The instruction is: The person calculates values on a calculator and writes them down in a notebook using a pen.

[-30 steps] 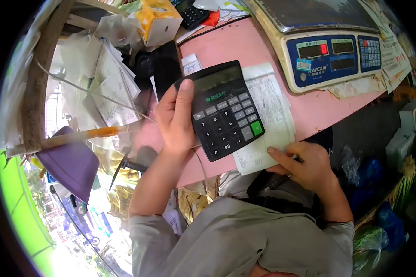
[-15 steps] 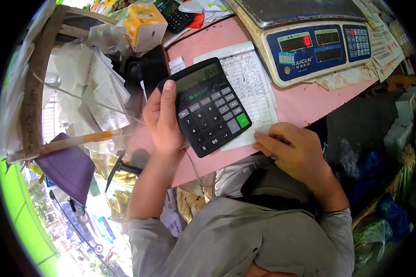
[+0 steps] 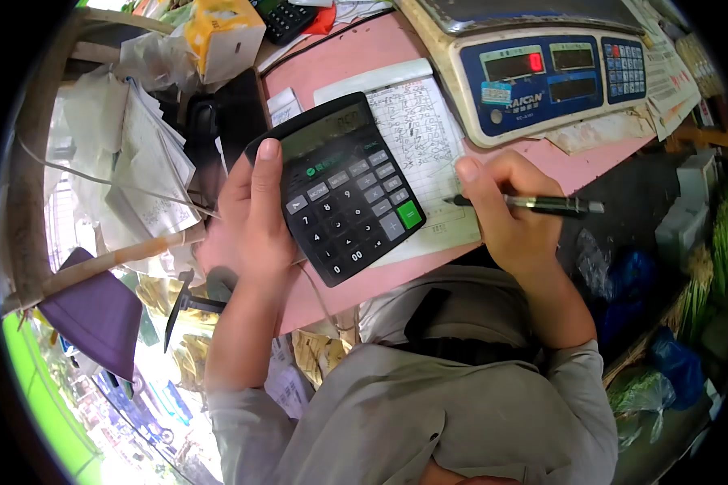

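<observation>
A black calculator (image 3: 344,198) with a lit display is held up by my left hand (image 3: 257,212), the thumb on its front at the upper left corner. Behind and to the right of it lies a notepad (image 3: 416,129) with rows of handwriting. My right hand (image 3: 516,208) grips a dark pen (image 3: 554,205) between thumb and fingers, its tip over the lower part of the written page. The calculator covers the pad's left part.
A scale (image 3: 534,81) showing a red 0 stands at the upper right of the pink table (image 3: 299,299). A yellow box (image 3: 222,40) and a second calculator (image 3: 283,18) lie at the top. Papers (image 3: 150,170) hang at the left above a purple lampshade-like object (image 3: 97,319).
My right hand has risen onto the pad, and the pen now shows clearly in it. The calculator and my left hand have shifted left in view, uncovering more of the written page.
</observation>
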Tool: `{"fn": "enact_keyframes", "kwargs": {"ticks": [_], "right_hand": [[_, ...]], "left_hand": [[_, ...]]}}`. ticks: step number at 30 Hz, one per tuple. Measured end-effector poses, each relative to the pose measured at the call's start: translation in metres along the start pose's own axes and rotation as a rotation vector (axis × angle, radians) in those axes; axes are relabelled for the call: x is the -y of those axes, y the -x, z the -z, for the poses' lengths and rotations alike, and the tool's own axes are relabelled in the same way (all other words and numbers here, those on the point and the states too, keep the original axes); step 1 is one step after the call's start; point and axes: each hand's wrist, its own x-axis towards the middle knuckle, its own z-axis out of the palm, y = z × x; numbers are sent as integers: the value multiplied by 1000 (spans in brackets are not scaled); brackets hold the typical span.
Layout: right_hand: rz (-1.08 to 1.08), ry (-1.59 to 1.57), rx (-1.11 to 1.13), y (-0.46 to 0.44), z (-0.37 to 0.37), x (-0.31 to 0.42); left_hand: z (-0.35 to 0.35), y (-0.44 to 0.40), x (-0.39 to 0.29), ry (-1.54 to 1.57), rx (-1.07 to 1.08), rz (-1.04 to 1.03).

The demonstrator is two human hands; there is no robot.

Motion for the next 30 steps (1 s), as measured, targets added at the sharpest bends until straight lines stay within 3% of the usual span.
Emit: {"fn": "enact_keyframes", "kwargs": {"ticks": [4,7,12,14,21,26,30], "right_hand": [[171,202,67,0,1,-3],[290,174,170,-4,-3,1],[265,276,62,-1,-6,4],[412,258,105,-2,-5,-4],[321,201,136,-5,-4,-2],[204,135,-77,0,-4,-5],[82,39,-53,1,-2,-5]], "left_hand": [[4,0,-2,-42,25,10],[6,-2,0,-49,68,-18],[7,-2,-1,-47,84,-15],[4,-2,-5,-49,88,5],[2,-1,-3,-59,56,13],[1,-2,-1,-86,31,-15],[5,-3,0,-75,56,-17]]}}
